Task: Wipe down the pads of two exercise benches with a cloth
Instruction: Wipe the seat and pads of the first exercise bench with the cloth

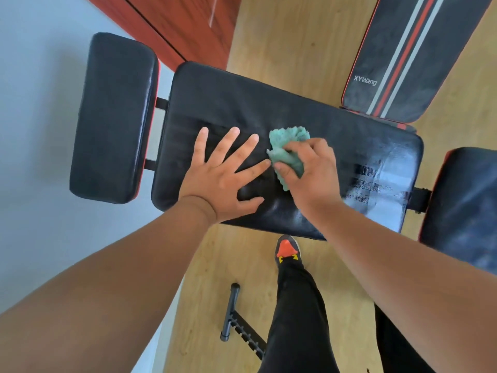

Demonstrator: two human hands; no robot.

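Note:
A long black bench pad lies across the middle of the view. My left hand rests flat on it with fingers spread. Just to its right, my right hand grips a crumpled green cloth and presses it against the pad. A wet, shiny patch shows on the pad's right end. A smaller black pad sits at the left end and another black pad at the right. A second bench pad, black with red and white stripes, stands at the upper right.
The floor is light wood. A reddish wooden cabinet stands at the upper left beside a pale wall. A black bench foot bar lies on the floor near my leg and shoe.

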